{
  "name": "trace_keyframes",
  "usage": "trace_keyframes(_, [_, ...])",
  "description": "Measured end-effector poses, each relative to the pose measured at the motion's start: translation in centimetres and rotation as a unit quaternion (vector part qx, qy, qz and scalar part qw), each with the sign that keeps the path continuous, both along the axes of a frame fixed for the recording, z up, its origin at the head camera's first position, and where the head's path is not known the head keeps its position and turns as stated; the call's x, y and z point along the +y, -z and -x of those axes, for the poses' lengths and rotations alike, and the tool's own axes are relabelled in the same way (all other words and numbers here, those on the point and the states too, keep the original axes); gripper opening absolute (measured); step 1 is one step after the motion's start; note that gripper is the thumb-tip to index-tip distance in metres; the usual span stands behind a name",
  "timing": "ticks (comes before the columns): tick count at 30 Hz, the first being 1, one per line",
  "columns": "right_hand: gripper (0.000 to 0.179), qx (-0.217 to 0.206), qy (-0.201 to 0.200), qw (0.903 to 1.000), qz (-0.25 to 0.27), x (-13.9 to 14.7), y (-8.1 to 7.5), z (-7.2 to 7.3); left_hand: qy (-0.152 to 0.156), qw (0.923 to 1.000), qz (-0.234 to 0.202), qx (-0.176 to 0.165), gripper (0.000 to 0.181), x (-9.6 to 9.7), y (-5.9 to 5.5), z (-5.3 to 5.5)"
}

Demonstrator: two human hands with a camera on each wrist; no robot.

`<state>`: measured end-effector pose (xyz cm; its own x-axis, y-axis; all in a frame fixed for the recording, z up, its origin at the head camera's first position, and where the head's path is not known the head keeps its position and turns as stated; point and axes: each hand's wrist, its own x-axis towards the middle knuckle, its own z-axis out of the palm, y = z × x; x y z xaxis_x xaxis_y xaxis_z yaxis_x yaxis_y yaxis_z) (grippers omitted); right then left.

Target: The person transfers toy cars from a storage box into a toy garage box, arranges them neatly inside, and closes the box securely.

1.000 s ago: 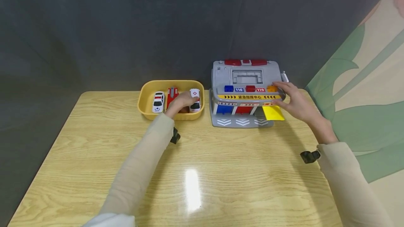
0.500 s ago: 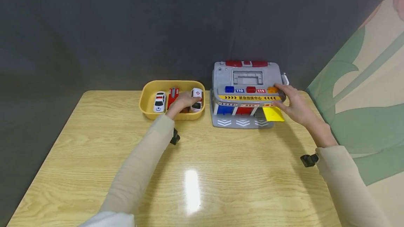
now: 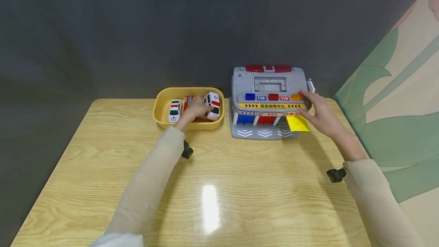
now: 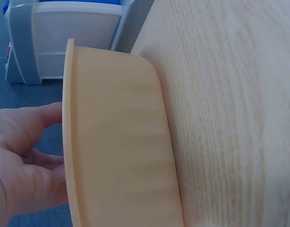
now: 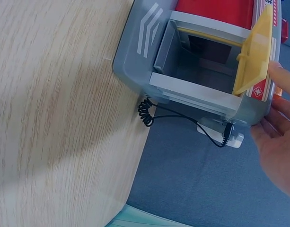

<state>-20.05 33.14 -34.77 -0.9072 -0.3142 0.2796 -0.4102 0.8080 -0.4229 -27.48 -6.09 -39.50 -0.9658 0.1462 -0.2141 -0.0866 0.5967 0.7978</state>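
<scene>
My left hand pinches a white toy ambulance with a red light bar, tilted at the right end of a yellow tray. In the left wrist view the tray's wall hides the car and the fingertips. My right hand grips the right front corner of a grey toy emergency station. Its fingers lie at the orange button, the thumb on the front edge below. Under the thumb, a yellow door stands swung up, baring a hollow bay.
A white toy police car and a red toy vehicle, partly covered by the left hand, lie in the tray. Blue and red doors on the station are down. A coiled black cord hangs at its side.
The toy ambulance has tilted and risen a little in the left hand, showing its red light bar and windscreen. The left hand has shifted slightly left; the right hand stays at the station.
</scene>
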Motion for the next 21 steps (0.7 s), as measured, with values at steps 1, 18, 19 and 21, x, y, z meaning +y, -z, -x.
trace_keyframes(1, [0.067,0.001,0.001,1.0,-0.001,0.0,0.0,0.0,-0.005,0.9999,-0.013,-0.003,0.022,0.0,0.1,0.1])
trace_keyframes(18, [0.066,-0.012,0.01,0.9998,0.011,-0.3,0.0,-0.2,-0.087,0.9279,-0.318,-0.173,0.042,-1.4,-0.1,0.5])
trace_keyframes(19, [0.066,-0.012,0.009,0.9998,0.012,-0.3,0.0,-0.2,-0.093,0.9233,-0.326,-0.181,0.043,-1.4,-0.1,0.5])
trace_keyframes(21, [0.066,-0.011,0.009,0.9998,0.013,-0.2,0.0,-0.2,-0.099,0.9158,-0.339,-0.192,0.045,-1.4,-0.2,0.5])
